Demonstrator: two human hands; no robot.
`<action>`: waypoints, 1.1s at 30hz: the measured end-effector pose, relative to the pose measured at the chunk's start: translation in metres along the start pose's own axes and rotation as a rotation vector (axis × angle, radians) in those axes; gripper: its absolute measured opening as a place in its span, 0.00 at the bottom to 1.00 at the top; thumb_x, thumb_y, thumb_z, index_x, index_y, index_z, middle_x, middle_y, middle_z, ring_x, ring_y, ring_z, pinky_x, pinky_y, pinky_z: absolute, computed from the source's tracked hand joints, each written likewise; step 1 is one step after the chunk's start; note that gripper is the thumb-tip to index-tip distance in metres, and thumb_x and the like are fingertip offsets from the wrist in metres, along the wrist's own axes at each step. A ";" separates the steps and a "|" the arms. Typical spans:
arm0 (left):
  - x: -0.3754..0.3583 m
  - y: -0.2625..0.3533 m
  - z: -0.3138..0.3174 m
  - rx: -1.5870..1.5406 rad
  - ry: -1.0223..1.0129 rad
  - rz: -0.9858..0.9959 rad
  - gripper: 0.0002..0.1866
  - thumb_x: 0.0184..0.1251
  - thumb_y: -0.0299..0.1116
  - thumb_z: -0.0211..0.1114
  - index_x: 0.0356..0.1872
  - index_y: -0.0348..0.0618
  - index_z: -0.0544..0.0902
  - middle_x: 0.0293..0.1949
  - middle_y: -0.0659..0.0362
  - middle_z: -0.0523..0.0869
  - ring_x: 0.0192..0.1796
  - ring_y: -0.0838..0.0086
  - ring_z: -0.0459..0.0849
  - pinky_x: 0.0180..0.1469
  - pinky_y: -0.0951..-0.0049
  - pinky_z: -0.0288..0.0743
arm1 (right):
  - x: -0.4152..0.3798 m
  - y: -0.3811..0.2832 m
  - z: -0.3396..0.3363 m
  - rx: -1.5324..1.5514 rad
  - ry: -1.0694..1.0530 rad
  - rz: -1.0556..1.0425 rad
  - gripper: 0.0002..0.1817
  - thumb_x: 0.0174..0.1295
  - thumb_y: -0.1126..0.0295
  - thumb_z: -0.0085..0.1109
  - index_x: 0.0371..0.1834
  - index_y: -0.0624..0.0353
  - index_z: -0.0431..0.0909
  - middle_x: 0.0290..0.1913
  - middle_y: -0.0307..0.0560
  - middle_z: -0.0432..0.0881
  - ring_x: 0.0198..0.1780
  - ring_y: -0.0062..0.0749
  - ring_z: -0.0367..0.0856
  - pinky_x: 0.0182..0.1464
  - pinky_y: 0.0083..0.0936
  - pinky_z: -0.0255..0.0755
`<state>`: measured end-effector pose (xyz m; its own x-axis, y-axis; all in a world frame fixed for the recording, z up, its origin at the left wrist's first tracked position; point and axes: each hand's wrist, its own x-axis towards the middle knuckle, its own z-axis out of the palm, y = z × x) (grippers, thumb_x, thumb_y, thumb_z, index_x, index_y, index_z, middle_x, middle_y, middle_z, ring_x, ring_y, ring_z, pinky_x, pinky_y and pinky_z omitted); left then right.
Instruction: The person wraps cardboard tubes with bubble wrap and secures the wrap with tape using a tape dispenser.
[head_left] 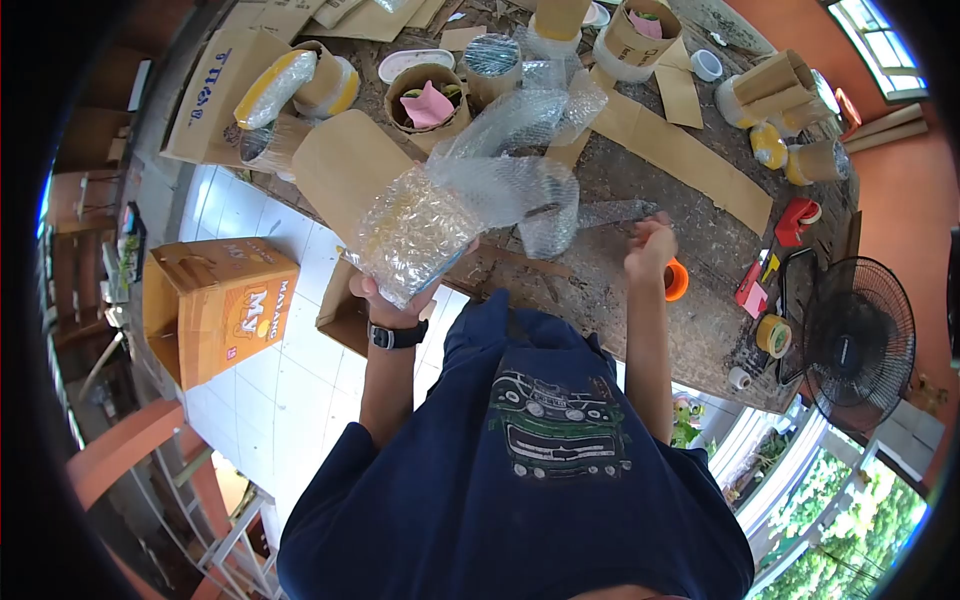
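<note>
My left hand (398,300), with a dark watch on the wrist, grips a bundle wrapped in shiny bubble wrap (410,235) from below. Yellowish and brown material shows through the wrap. A loose length of bubble wrap (500,190) trails from the bundle across the table. My right hand (652,245) is closed, its curled fingertips at the far end of a narrow part of this bubble wrap. Beside that hand lies an orange ring (677,280), partly behind the wrist. A brown cardboard piece (350,165) stands behind the bundle.
Cardboard tubes (425,100) with wrapped contents stand along the table's far side. A flat cardboard strip (690,160) lies at centre right. On the right are a red tape dispenser (797,222), a tape roll (773,336) and a black fan (860,345). Boxes (235,310) stand at left.
</note>
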<state>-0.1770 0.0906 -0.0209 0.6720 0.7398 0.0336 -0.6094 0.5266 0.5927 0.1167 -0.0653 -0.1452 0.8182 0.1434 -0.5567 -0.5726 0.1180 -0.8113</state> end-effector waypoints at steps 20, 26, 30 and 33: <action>-0.019 0.003 -0.009 -0.051 -0.020 -0.172 0.54 0.31 0.34 0.74 0.69 0.32 0.61 0.63 0.45 0.73 0.64 0.53 0.74 0.65 0.56 0.71 | -0.157 0.004 0.095 -0.413 -0.819 -1.112 0.30 0.42 0.81 0.71 0.54 0.61 0.77 0.49 0.53 0.83 0.49 0.42 0.84 0.49 0.30 0.77; -0.020 -0.002 -0.003 -0.055 -0.029 -0.214 0.55 0.30 0.34 0.75 0.69 0.32 0.61 0.63 0.45 0.73 0.64 0.53 0.74 0.65 0.56 0.71 | -0.156 -0.027 0.099 -0.196 -1.275 -0.590 0.51 0.39 0.75 0.75 0.72 0.58 0.59 0.72 0.53 0.63 0.72 0.39 0.62 0.72 0.35 0.56; -0.018 -0.003 0.003 -0.052 -0.032 -0.235 0.56 0.29 0.34 0.76 0.69 0.33 0.60 0.63 0.45 0.73 0.64 0.54 0.74 0.64 0.56 0.71 | -0.155 -0.044 0.094 0.013 -1.510 -0.295 0.53 0.41 0.79 0.71 0.75 0.59 0.52 0.75 0.51 0.58 0.75 0.37 0.57 0.74 0.34 0.50; -0.016 -0.002 0.007 -0.045 -0.037 -0.248 0.56 0.29 0.34 0.76 0.69 0.33 0.60 0.63 0.45 0.73 0.64 0.54 0.74 0.64 0.56 0.71 | -0.155 -0.044 0.095 0.223 -1.525 -0.200 0.54 0.40 0.85 0.68 0.75 0.60 0.51 0.74 0.51 0.59 0.74 0.37 0.58 0.74 0.34 0.49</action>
<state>-0.1836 0.0742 -0.0173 0.8175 0.5705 -0.0786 -0.4417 0.7087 0.5501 0.0107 0.0006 -0.0063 0.1343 0.9199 0.3685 -0.5730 0.3754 -0.7285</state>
